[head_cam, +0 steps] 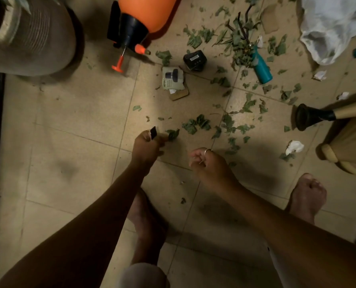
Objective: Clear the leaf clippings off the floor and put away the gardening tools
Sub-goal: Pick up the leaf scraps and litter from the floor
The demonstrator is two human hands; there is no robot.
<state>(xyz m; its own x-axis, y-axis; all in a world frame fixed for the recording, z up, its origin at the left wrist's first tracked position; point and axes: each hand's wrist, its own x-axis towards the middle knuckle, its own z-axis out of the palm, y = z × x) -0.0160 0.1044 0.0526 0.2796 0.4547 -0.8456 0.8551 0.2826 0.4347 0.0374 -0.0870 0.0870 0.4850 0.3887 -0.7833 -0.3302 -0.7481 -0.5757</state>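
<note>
Green leaf clippings [195, 124] lie scattered over the tiled floor, thickest at the upper right. A teal-handled garden tool [261, 66] lies there with its head buried in a heap of stems and leaves [240, 45]. My left hand [146, 146] reaches down and pinches a small black piece [153, 132]; a leaf scrap [173, 135] lies at its thumb tip. My right hand [209, 164], with a ring on one finger, hovers above the floor with fingers curled in; I can make out nothing held in it.
An orange pressure sprayer [146, 15] lies at the top. Below it are a black device [194, 59] and a paper packet [172, 77]. A ribbed pot [31, 36] stands top left and a white plastic bag [335, 28] top right. A furniture leg [310, 117] is at right, and my bare feet are below.
</note>
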